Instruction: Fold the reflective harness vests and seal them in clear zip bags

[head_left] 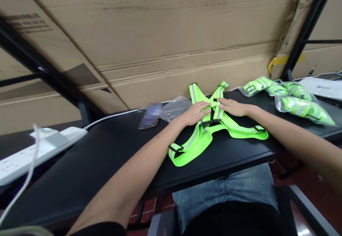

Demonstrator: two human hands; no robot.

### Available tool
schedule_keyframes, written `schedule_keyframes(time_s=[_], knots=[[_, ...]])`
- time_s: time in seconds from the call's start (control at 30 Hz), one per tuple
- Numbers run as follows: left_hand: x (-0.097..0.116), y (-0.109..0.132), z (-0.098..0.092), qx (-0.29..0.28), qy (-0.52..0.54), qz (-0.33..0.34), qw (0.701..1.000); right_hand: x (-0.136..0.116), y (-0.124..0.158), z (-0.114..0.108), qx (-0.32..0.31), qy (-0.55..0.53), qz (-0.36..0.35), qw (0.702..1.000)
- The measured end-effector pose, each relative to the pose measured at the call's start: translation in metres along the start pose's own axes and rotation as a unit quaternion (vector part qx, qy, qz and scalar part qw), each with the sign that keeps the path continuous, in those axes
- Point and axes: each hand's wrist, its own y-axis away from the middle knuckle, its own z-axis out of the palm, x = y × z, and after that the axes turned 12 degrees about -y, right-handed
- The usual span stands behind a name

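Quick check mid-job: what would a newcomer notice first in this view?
The neon-green reflective harness vest lies spread flat on the black table, with the left hand and right hand pressing on its middle. To the right lie more green vests in clear plastic bags, and large cardboard sheets fill the background.

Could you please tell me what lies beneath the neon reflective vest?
The vest lies on a black table; whatever is directly beneath it is covered and cannot be seen.
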Motion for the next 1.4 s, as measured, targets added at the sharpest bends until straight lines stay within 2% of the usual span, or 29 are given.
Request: schedule_keyframes(time_s=[0.1, 0.17, 0.23, 0.33, 0.43, 0.53, 0.6, 0.77, 0.87, 1.03, 1.27, 1.33, 1.4], knots=[[0.009, 0.029, -0.032, -0.014, 0.046, -0.074, 0.996, -0.015, 0.023, -0.024, 0.039, -0.064, 0.009, 0.997], [0.018, 0.057, -0.054, -0.068, 0.081, -0.091, 0.99, -0.028, 0.047, -0.039, 0.017, -0.075, -0.005, 0.997], [0.03, 0.088, -0.067, -0.125, 0.106, -0.094, 0.982, -0.038, 0.076, -0.047, -0.021, -0.08, -0.007, 0.997], [0.046, 0.132, -0.07, -0.124, 0.056, -0.112, 0.984, -0.042, 0.119, -0.046, -0.066, -0.068, -0.04, 0.995], [0.053, 0.159, -0.064, -0.146, 0.038, -0.109, 0.982, -0.036, 0.147, -0.037, -0.081, -0.078, -0.06, 0.992], [0.046, 0.167, -0.062, -0.159, 0.059, -0.102, 0.98, -0.028, 0.159, -0.032, -0.052, -0.101, -0.036, 0.993], [0.035, 0.168, -0.061, -0.145, 0.07, -0.087, 0.983, -0.023, 0.162, -0.032, -0.031, -0.114, -0.026, 0.993], [0.007, 0.175, -0.051, -0.028, 0.057, -0.038, 0.997, -0.008, 0.167, -0.035, 0.035, -0.145, -0.029, 0.988], [0.002, 0.182, -0.043, -0.005, 0.028, -0.021, 0.999, 0.002, 0.168, -0.034, 0.04, -0.162, -0.032, 0.985], [0.002, 0.19, -0.041, -0.019, -0.008, -0.025, 0.999, 0.01, 0.166, -0.032, 0.059, -0.157, -0.037, 0.985], [-0.004, 0.202, -0.036, -0.027, 0.005, -0.077, 0.997, 0.012, 0.17, -0.039, 0.062, -0.111, -0.043, 0.991], [-0.003, 0.202, -0.045, -0.054, 0.012, -0.089, 0.995, 0.004, 0.168, -0.041, 0.086, -0.091, -0.065, 0.99], [0.001, 0.196, -0.062, -0.082, 0.007, -0.098, 0.992, -0.013, 0.161, -0.041, 0.13, -0.093, -0.112, 0.981]])
